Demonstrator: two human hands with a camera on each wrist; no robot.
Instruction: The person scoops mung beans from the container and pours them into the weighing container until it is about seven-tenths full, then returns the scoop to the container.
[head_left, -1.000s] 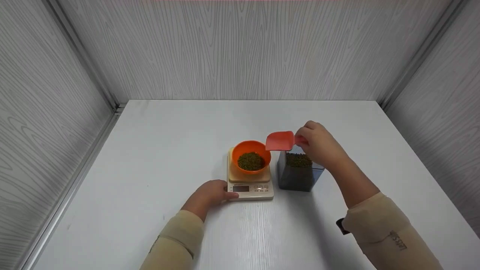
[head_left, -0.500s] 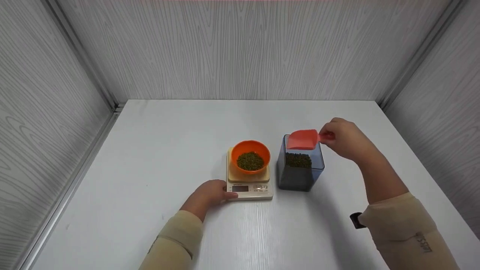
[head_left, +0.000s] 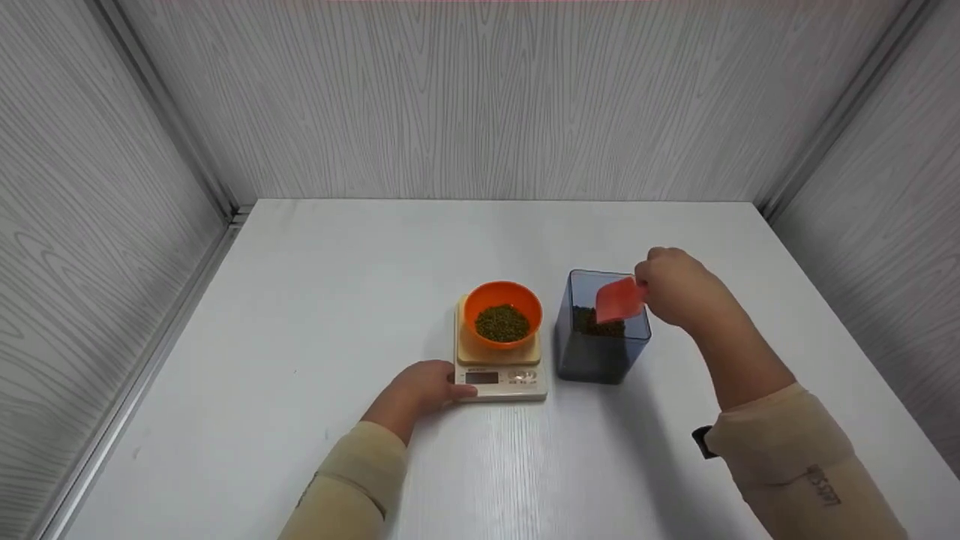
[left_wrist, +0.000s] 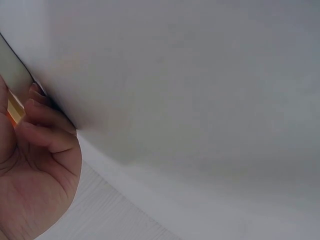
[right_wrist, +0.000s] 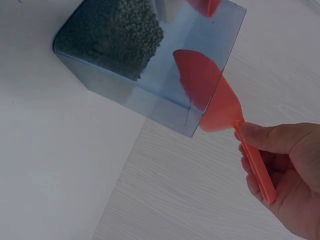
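Observation:
My right hand (head_left: 681, 289) grips the handle of a red plastic scoop (right_wrist: 220, 107). The scoop's blade tilts down into the mouth of a bluish see-through container (right_wrist: 145, 97), above the small green grains (right_wrist: 122, 37) inside. At the left front corner of a white kitchen scale (head_left: 536, 390), my left hand (head_left: 424, 386) holds the edge, thumb on top beside the display. In the left wrist view its fingers (left_wrist: 47, 117) curl against the scale's side. An orange bowl (head_left: 471, 300) with green grains (head_left: 502, 324) sits on the scale's platform.
The container stands just right of the scale, with a narrow gap between them. White table surface (head_left: 337, 262) extends around both. Grey wood-grain panels (head_left: 480, 97) enclose the back and both sides.
My right hand first moved the scoop right, from beside the bowl to over the container. Then the scoop tilted and lowered into the container's mouth. My left hand stays on the scale.

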